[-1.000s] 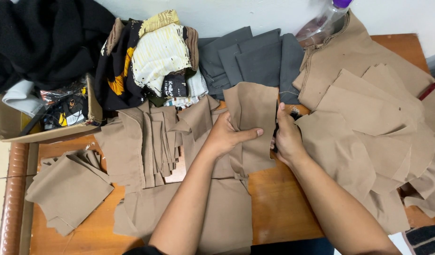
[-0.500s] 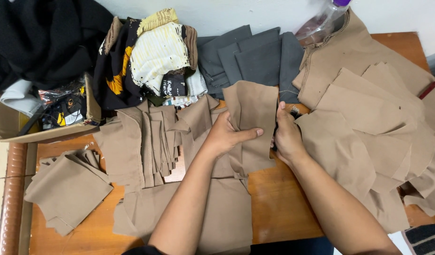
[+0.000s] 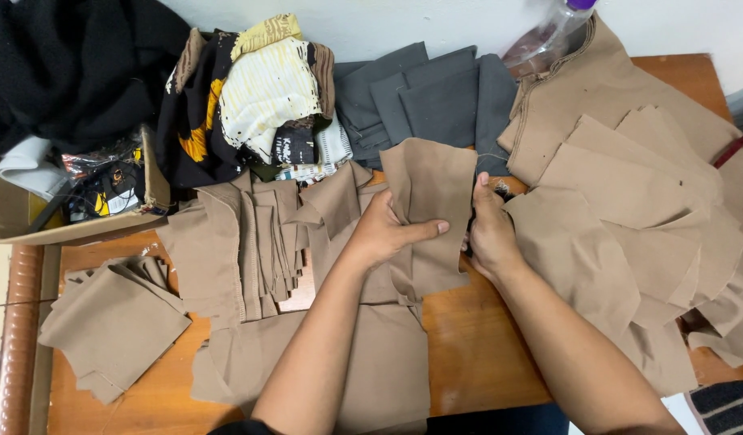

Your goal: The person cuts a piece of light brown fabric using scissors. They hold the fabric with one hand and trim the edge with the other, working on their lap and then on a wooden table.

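A tan cut fabric piece (image 3: 430, 181) stands lifted above the middle of the wooden table (image 3: 476, 362). My left hand (image 3: 386, 234) grips its left side, thumb stretched across the front of the cloth. My right hand (image 3: 491, 234) holds its right edge, fingers hidden behind the cloth. Under my left forearm lies more tan cloth (image 3: 371, 362), and a fanned row of tan strips (image 3: 255, 242) sits just left of my left hand.
A heap of tan cut pieces (image 3: 629, 209) covers the right side. Grey folded pieces (image 3: 432, 93) and a patterned fabric bundle (image 3: 259, 97) lie at the back, a plastic bottle (image 3: 545, 44) beyond. A cardboard box (image 3: 73, 205) and black cloth (image 3: 73, 64) sit at the far left, a small tan stack (image 3: 109, 322) near left.
Both hands keep hold of the tan piece in nearly the same place; the piece has shifted only slightly.
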